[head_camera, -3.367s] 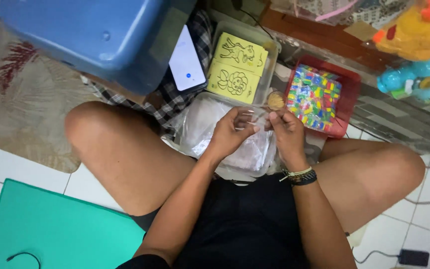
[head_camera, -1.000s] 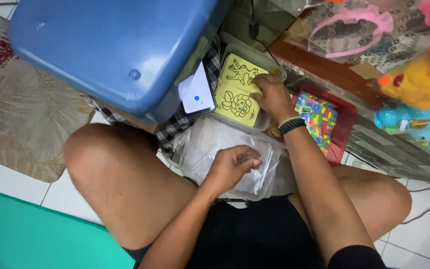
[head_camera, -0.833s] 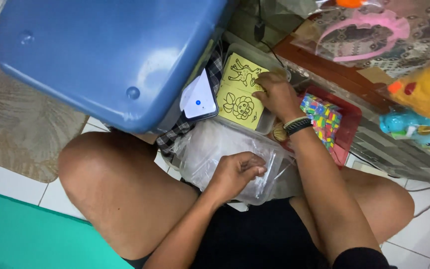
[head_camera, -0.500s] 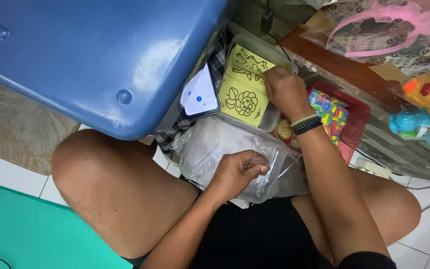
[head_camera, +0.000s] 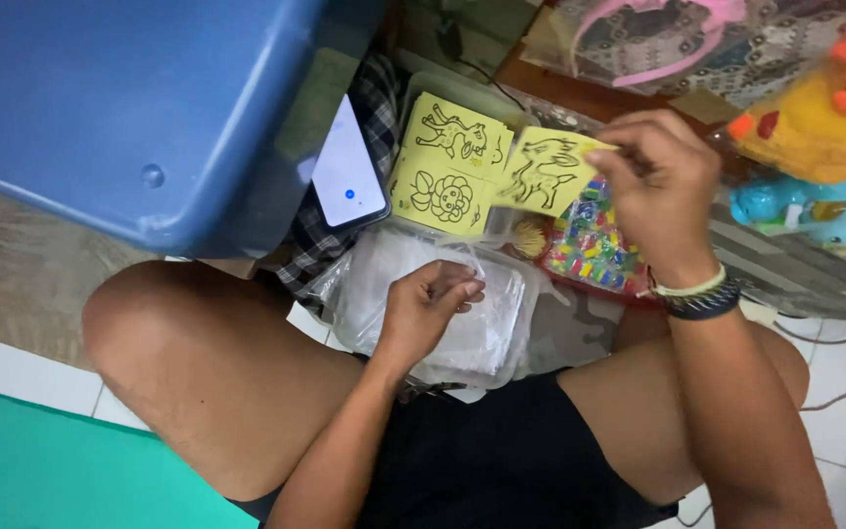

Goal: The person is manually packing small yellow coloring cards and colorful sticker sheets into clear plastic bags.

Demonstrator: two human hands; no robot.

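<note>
From the head view, the person sits cross-legged on the floor, and both hands work over the lap. The right hand [head_camera: 660, 191] is raised at about two o'clock from the lap; its grip is pinched on the right edge of a small yellow card [head_camera: 545, 171] with a black line drawing of a deer-like animal. The card hangs in the air, tilted, above a red tray [head_camera: 589, 245] full of small many-coloured pieces. A dark wristband and a pale cord sit on that wrist.

At eleven o'clock from the held card, a stack of yellow cards [head_camera: 447, 167] lies in a clear box, the upper one showing an animal, the lower one a flower. Just beside it at nine o'clock, a phone [head_camera: 347, 167] with a white lit screen leans on checked cloth [head_camera: 345, 245].

The left hand [head_camera: 428, 309] rests near the middle of the frame on a bundle of clear bags [head_camera: 482, 313], which lies between the knees. Its fingers are curled loosely with the tips drawn together against the plastic; I cannot tell whether it pinches anything.

A big blue tub [head_camera: 129, 108] fills ten o'clock. A teal mat [head_camera: 61, 470] lies at seven o'clock on white tiles. Soft toys in plastic, yellow [head_camera: 815, 118] and blue [head_camera: 785, 201], sit at three o'clock.
</note>
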